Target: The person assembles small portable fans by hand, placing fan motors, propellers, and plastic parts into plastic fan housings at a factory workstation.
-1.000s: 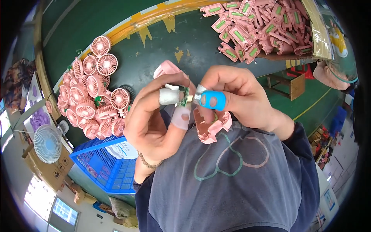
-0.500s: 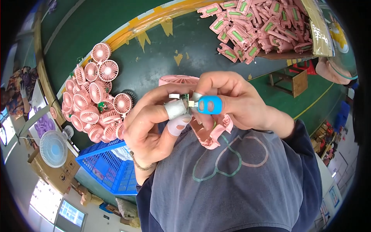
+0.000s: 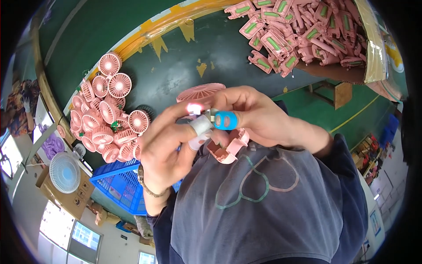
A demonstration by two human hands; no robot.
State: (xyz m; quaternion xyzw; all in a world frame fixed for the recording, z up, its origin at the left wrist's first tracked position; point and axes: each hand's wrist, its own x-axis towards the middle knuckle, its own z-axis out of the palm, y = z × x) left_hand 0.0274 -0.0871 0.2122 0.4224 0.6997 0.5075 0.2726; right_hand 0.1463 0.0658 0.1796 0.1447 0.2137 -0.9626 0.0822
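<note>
My left hand point(image 3: 169, 141), with white-wrapped fingertips, is closed in a pinch on a small circuit board, mostly hidden by the fingers. At its far end a light point(image 3: 194, 108) glows pinkish white. My right hand point(image 3: 259, 115), wearing a blue finger cover point(image 3: 226, 120), is closed against the board's right side on a small pale connector point(image 3: 212, 117). Beneath the hands hangs an open pink fan housing point(image 3: 228, 148), its upper part hidden by my right fingers. A round pink fan head point(image 3: 201, 91) shows just beyond my fingertips.
Several pink fan heads point(image 3: 102, 110) lie heaped at the left of the dark green table point(image 3: 176, 61). Pink housing halves with green parts point(image 3: 274, 42) spill from a cardboard box point(image 3: 373, 48) at the far right. A blue crate point(image 3: 121, 187) stands at lower left.
The light on the board has come on. Both hands, with the board and pink housing, have shifted slightly left, and the connector now sits closer in between the fingers.
</note>
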